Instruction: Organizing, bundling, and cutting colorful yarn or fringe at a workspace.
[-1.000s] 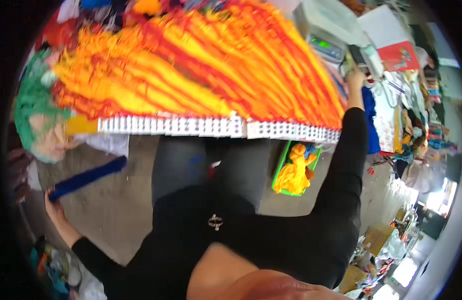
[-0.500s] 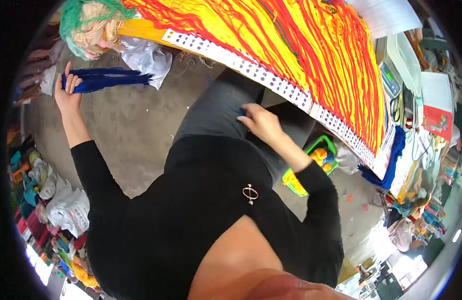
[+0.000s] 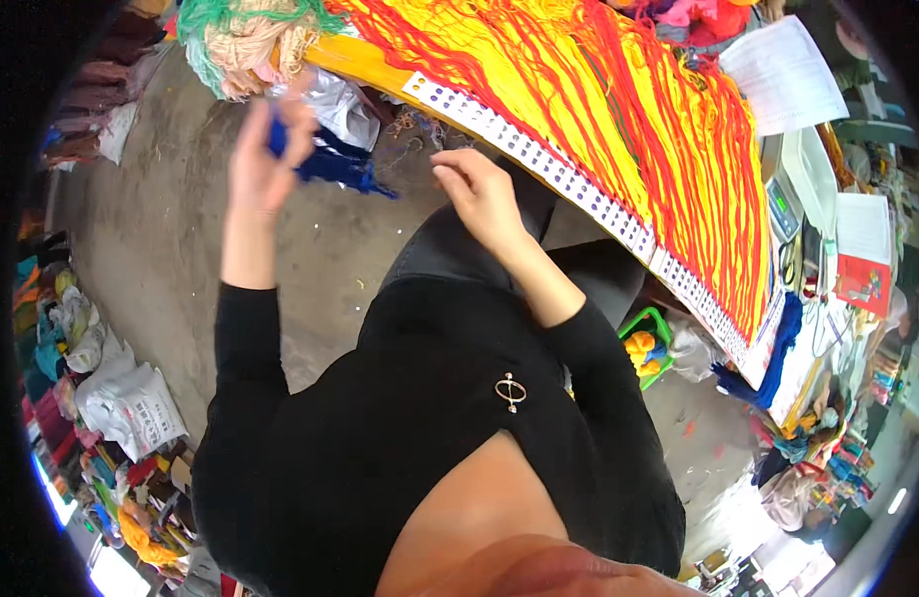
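Note:
My left hand (image 3: 251, 164) is raised at the upper left, somewhat blurred, closed around a hank of dark blue yarn (image 3: 338, 165). The loose end of the hank hangs out to the right, over the floor. Above my thigh is my right hand (image 3: 481, 197), its fingers curled in toward the thumb. Whatever it may pinch is too small to make out. Beyond it stands a table whose edge carries a white strip of cards (image 3: 539, 154) with rows of dark dots. Red and yellow yarn strands (image 3: 619, 129) lie spread across that table.
Green and beige yarn (image 3: 251, 45) hangs at the table's left corner, above a white plastic bag (image 3: 345, 109). A scale (image 3: 784, 207), papers (image 3: 786, 78) and blue yarn (image 3: 778, 348) are at the right. A green basket (image 3: 650, 343) stands beneath; white sacks (image 3: 131, 408) lie at left.
My left hand has swung right and nearer the table with the blue yarn. My right hand has lifted from my lap toward the yarn's loose end. The view has shifted slightly.

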`<control>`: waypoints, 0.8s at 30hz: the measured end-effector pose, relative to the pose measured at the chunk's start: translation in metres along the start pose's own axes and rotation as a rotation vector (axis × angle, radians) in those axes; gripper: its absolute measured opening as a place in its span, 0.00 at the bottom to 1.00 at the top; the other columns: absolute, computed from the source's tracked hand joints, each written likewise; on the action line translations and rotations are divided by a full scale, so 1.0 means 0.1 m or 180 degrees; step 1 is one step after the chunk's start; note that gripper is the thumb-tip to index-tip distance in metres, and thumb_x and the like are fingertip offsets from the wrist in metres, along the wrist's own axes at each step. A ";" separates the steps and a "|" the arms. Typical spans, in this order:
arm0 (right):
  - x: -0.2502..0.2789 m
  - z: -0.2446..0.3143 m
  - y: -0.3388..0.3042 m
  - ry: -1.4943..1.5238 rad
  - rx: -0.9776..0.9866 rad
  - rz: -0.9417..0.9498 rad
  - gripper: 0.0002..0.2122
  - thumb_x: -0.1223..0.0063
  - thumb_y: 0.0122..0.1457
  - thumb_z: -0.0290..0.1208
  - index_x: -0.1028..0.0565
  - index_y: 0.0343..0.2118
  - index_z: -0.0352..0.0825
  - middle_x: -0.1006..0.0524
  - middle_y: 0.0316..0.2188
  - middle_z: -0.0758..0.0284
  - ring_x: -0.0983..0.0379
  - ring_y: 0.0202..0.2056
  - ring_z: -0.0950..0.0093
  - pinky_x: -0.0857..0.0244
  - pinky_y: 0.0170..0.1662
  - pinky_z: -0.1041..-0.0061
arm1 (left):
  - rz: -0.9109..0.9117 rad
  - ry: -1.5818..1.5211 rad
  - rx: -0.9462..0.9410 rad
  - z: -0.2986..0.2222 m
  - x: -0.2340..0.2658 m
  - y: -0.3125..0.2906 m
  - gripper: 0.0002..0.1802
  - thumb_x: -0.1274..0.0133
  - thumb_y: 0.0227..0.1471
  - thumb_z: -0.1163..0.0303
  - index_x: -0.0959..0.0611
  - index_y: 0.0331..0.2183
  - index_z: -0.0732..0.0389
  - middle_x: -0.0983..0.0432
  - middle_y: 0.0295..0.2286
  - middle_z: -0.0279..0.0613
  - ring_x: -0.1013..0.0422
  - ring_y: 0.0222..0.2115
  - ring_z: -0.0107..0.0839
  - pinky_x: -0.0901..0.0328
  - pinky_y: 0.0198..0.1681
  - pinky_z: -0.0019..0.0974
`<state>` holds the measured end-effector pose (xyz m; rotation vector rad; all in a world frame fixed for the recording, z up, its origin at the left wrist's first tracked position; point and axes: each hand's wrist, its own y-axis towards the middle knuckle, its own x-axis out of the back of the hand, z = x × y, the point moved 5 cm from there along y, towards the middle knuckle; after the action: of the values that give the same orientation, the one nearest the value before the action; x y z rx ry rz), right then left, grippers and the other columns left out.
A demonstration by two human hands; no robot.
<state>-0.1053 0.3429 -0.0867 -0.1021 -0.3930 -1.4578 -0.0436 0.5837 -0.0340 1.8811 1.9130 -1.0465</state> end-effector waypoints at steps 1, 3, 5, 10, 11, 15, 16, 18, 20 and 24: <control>-0.03 0.15 0.01 0.0628 -0.0267 0.0029 0.07 0.51 0.55 0.26 0.27 0.34 0.28 0.27 0.28 0.63 0.27 0.27 0.74 0.34 0.30 0.78 | 0.0877 0.1299 -0.0205 0.17 0.08 0.04 0.29 0.62 0.57 0.54 0.33 0.50 0.69 0.27 0.31 0.39 0.36 0.27 0.23 0.42 0.29 0.23; -0.06 0.25 0.01 0.1196 -0.0623 0.0002 0.06 0.52 0.56 0.25 0.27 0.34 0.28 0.28 0.26 0.67 0.29 0.24 0.81 0.37 0.27 0.83 | 0.1088 0.2015 -0.0238 0.57 -0.34 -0.12 0.28 0.64 0.58 0.52 0.30 0.47 0.68 0.29 0.43 0.46 0.32 0.41 0.30 0.39 0.43 0.31; -0.12 0.27 0.02 0.1288 -0.0702 0.0010 0.05 0.52 0.57 0.24 0.27 0.32 0.28 0.29 0.26 0.68 0.31 0.22 0.82 0.37 0.26 0.84 | 0.1124 0.1240 0.0349 0.91 -0.53 -0.19 0.28 0.67 0.59 0.52 0.30 0.48 0.66 0.33 0.47 0.44 0.34 0.44 0.32 0.39 0.46 0.36; -0.08 0.16 -0.01 0.1721 -0.0910 -0.0253 0.05 0.53 0.58 0.25 0.29 0.30 0.29 0.30 0.18 0.69 0.34 0.19 0.83 0.41 0.22 0.85 | 0.1239 0.0531 0.0851 1.17 -0.65 -0.14 0.25 0.69 0.60 0.56 0.30 0.48 0.66 0.31 0.44 0.44 0.31 0.37 0.28 0.34 0.29 0.30; -0.06 0.14 -0.01 0.1709 -0.0954 -0.0217 0.06 0.55 0.59 0.27 0.30 0.30 0.30 0.29 0.18 0.69 0.34 0.19 0.83 0.42 0.22 0.86 | 0.1246 0.0526 0.0860 1.18 -0.65 -0.12 0.25 0.69 0.60 0.56 0.30 0.48 0.66 0.31 0.44 0.44 0.31 0.37 0.28 0.34 0.29 0.30; -0.04 0.13 -0.05 0.2208 -0.0856 -0.0362 0.07 0.58 0.61 0.29 0.32 0.31 0.30 0.28 0.20 0.67 0.32 0.21 0.81 0.39 0.26 0.85 | 0.1413 -0.0013 0.1077 1.21 -0.63 -0.10 0.25 0.68 0.60 0.56 0.31 0.48 0.66 0.31 0.43 0.46 0.31 0.36 0.30 0.33 0.32 0.33; -0.04 0.14 -0.07 0.2206 -0.0859 -0.0365 0.07 0.58 0.61 0.29 0.32 0.31 0.30 0.28 0.20 0.67 0.32 0.21 0.81 0.39 0.26 0.85 | 0.1520 -0.0275 0.1157 1.21 -0.65 -0.11 0.25 0.67 0.60 0.57 0.31 0.48 0.66 0.31 0.43 0.47 0.30 0.36 0.31 0.33 0.33 0.33; -0.02 0.17 -0.10 0.2495 -0.0891 -0.0465 0.08 0.59 0.61 0.30 0.33 0.32 0.30 0.28 0.22 0.65 0.30 0.22 0.80 0.37 0.27 0.83 | 0.1183 -0.0269 0.1160 1.22 -0.67 -0.12 0.25 0.67 0.60 0.57 0.31 0.48 0.67 0.30 0.42 0.46 0.30 0.35 0.31 0.33 0.33 0.33; 0.00 0.17 -0.13 0.2506 -0.0937 -0.0449 0.08 0.59 0.62 0.30 0.34 0.32 0.30 0.27 0.25 0.64 0.29 0.22 0.78 0.36 0.28 0.81 | 0.0861 -0.0262 0.1173 1.22 -0.67 -0.12 0.24 0.66 0.60 0.57 0.31 0.48 0.67 0.30 0.41 0.45 0.30 0.34 0.31 0.34 0.33 0.32; 0.05 0.20 -0.20 0.2658 -0.1128 -0.0627 0.09 0.60 0.62 0.32 0.35 0.31 0.31 0.26 0.25 0.63 0.29 0.21 0.76 0.36 0.26 0.82 | 0.0744 0.0022 0.0924 1.20 -0.54 -0.06 0.24 0.63 0.59 0.57 0.31 0.47 0.67 0.30 0.32 0.38 0.34 0.25 0.23 0.37 0.30 0.28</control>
<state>-0.1284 0.3422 -0.0702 0.2669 0.5496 -1.6111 -0.0780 0.4661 -0.0818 2.1996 1.5617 -1.2957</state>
